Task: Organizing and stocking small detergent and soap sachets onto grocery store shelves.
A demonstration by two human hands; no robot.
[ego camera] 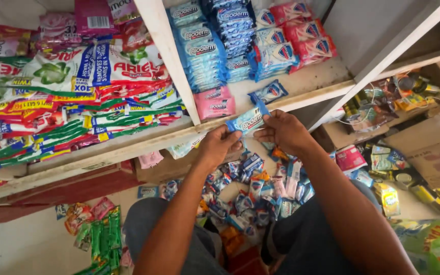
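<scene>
Two hands pinching one light-blue sachet (248,121) at the shelf edge (301,99)
Left hand (219,146) and right hand (283,131) grip opposite ends; fingertips partly hidden behind it

A single head-worn camera looks steeply down and forward from close above the person's hands. It faces a white shelf (301,94) at arm's reach, with the floor (21,244) below filling the lower frame
</scene>
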